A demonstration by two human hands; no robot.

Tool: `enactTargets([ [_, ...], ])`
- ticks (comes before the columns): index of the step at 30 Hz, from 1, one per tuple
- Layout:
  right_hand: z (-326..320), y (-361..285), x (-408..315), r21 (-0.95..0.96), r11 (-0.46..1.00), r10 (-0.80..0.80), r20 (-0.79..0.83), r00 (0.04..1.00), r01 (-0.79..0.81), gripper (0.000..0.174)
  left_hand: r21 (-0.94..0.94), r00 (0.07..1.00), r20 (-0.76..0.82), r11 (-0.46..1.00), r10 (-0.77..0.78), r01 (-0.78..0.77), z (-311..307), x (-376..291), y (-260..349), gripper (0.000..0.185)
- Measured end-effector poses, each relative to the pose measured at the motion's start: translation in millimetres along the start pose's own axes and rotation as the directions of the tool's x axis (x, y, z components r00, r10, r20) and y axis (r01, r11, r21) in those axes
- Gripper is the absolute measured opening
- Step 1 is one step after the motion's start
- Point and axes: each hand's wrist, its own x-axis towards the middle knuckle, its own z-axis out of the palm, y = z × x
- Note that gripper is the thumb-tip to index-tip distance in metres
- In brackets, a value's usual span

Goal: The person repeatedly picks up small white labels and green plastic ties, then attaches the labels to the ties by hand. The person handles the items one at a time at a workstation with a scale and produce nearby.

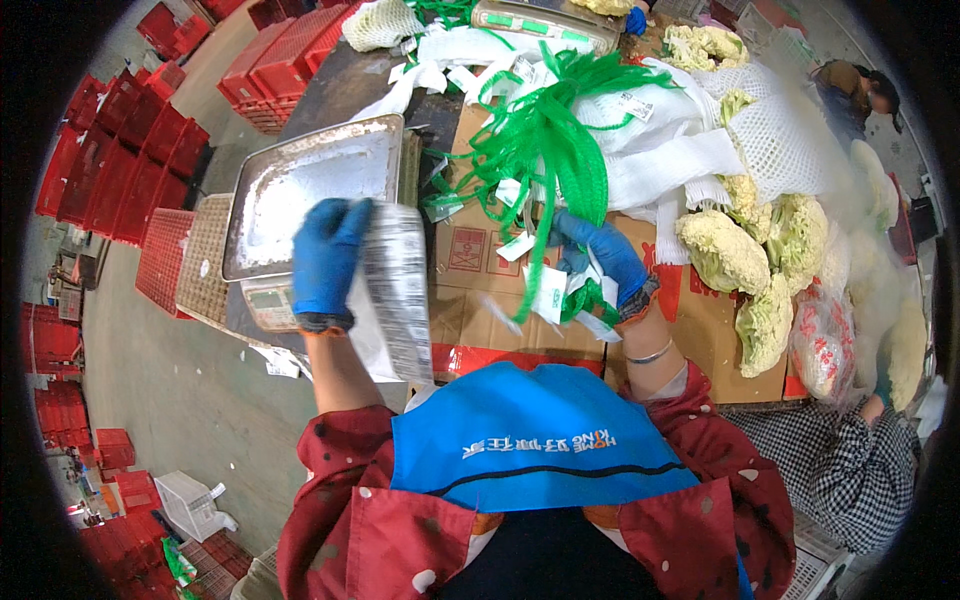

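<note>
My left hand [330, 255], in a blue glove, grips the top of a white sheet of printed labels [397, 292]; the sheet is blurred. Just behind that hand lies a bench scale's metal pan [315, 187], with its display [271, 306] partly covered by the hand. My right hand [607, 255], gloved too, has its fingers curled around some green mesh strips with white tags [551, 292]. Above it a bunch of green mesh netting [559, 150] spreads over the cardboard [472, 300] on the table. How the strips run between my fingers is partly hidden.
Cauliflowers [724, 251] lie at the right, some in white foam netting [780, 142]. White mesh sleeves [667, 165] are heaped behind the green bunch. A second scale [547, 22] stands at the far side. Another person's checked sleeve [855, 472] is close on the right. Red crates [120, 165] are stacked at left.
</note>
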Motion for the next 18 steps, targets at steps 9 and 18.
enactTargets([
  [9, 0.4, -8.5, 12.0, -0.522, 0.851, -0.037, 0.038, 0.999, 0.051, 0.024, -0.648, 0.548, 0.746, 0.605, 0.379, 0.463, 43.8, -41.3, 8.2, 0.040],
  [18, -9.3, -40.9, -19.0, -0.310, 0.948, -0.080, -0.022, 0.997, 0.069, 0.036, -0.411, 0.883, 0.445, 0.910, 0.149, 0.053, 116.5, -9.9, -28.6, 0.028],
])
